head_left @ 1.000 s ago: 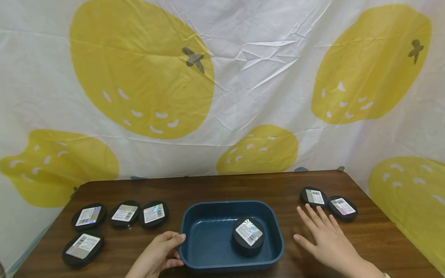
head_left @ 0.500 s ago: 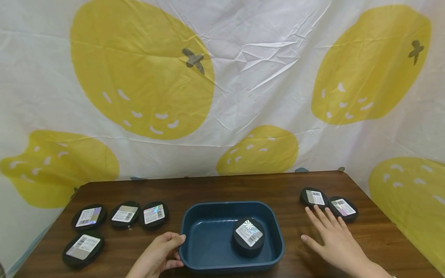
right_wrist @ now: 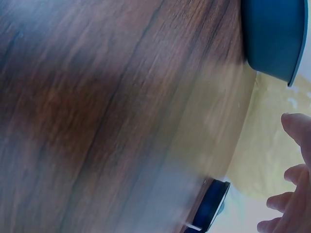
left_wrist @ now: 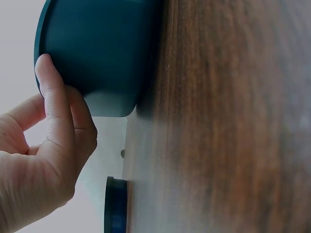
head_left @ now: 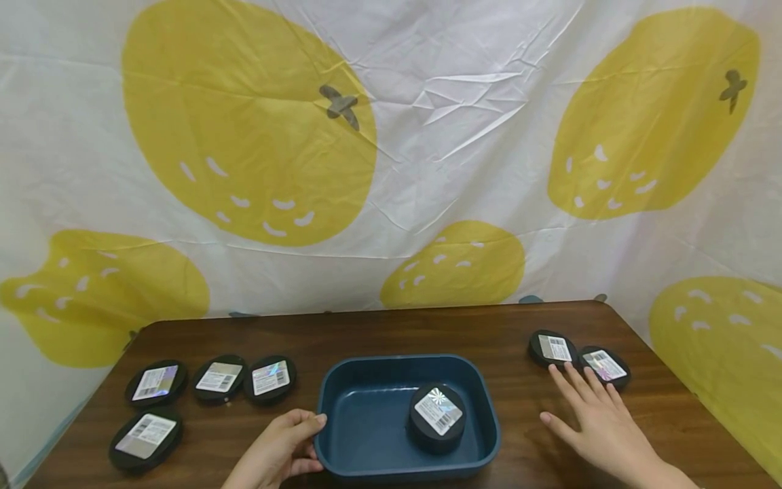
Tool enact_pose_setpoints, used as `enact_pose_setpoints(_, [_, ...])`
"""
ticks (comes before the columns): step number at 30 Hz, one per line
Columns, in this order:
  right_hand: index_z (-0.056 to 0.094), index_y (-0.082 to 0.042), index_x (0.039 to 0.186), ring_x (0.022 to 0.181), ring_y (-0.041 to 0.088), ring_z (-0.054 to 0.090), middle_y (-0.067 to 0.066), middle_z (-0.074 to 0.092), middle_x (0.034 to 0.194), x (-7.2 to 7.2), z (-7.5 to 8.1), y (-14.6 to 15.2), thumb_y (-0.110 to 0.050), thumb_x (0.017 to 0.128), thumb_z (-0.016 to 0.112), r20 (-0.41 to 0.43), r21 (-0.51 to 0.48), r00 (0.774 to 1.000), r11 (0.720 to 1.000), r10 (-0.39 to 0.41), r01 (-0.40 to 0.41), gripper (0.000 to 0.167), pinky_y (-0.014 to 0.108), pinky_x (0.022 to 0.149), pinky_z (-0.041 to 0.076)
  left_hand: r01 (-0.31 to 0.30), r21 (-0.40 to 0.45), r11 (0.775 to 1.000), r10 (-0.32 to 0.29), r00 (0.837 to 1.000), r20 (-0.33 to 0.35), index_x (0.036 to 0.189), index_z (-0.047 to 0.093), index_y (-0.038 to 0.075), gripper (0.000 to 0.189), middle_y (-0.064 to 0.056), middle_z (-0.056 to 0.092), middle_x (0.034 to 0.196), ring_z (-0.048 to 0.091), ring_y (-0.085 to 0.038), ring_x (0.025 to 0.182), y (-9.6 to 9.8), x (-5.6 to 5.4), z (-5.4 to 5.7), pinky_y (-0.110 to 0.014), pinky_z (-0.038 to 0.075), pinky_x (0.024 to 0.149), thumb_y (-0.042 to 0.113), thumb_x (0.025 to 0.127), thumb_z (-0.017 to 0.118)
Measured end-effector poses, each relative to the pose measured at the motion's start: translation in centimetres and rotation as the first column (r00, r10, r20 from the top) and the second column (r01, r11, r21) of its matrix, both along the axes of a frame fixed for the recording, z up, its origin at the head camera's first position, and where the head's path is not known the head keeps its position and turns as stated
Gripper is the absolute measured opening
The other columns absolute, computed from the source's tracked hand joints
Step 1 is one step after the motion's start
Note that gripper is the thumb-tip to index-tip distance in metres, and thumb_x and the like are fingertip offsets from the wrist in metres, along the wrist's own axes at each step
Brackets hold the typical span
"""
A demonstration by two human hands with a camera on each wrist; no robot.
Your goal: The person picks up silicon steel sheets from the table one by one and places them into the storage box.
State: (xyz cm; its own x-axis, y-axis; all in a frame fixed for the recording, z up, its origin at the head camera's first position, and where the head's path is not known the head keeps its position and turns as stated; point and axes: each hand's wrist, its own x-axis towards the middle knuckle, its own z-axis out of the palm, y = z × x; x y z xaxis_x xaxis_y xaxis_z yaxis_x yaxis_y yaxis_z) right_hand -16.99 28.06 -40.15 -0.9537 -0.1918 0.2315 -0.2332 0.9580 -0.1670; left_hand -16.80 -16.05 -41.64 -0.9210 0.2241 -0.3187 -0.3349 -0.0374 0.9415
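Observation:
My left hand (head_left: 276, 445) pinches the left rim of a blue rectangular tray (head_left: 360, 424), thumb over the edge and fingers against the outer wall. In the left wrist view the grip on the tray (left_wrist: 97, 58) shows from the side. One round black container (head_left: 436, 418) with a white barcode label sits in the tray's right half. My right hand (head_left: 601, 431) is spread, palm down, over the table to the right. Its fingertips are just in front of two labelled black containers, a left one (head_left: 552, 348) and a right one (head_left: 605, 367), and it holds nothing.
On the left of the brown wooden table (head_left: 427, 329) lie several more black containers, among them a near one (head_left: 145, 440) and one closest to the tray (head_left: 270, 379). A white curtain (head_left: 452, 156) with yellow fruit prints hangs behind the table.
My right hand has drifted right, closer to the right-hand container, with its fingers still spread. The left hand, the tray and the containers have stayed in place.

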Motion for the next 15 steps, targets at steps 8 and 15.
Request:
enact_pose_setpoints(8, [0.033,-0.009,0.144,0.131,0.051,0.021,0.025,0.03,0.145,-0.27,-0.18,0.65,-0.051,0.088,0.056,0.002,-0.011,1.0,1.0,-0.011,0.011,0.074,0.067,0.102,0.015,0.008,0.007,1.0,-0.008,1.0,0.003,0.096,0.047,0.002,0.02,-0.003,0.048,0.07,0.05,-0.009,0.06,-0.08,0.0,0.04,-0.023,0.054,0.057,0.02,0.093,0.055])
enact_pose_setpoints(15, [0.036,-0.005,0.142,0.13,0.051,0.021,0.027,0.031,0.143,-0.43,-0.37,1.02,-0.051,0.087,0.057,0.012,-0.007,1.0,1.0,-0.029,0.029,0.075,0.068,0.101,0.016,0.01,0.011,1.0,-0.01,1.0,0.001,0.096,0.047,0.002,0.02,-0.003,0.048,0.07,0.05,-0.009,0.061,-0.1,-0.02,-0.03,-0.023,0.054,0.057,0.02,0.093,0.055])
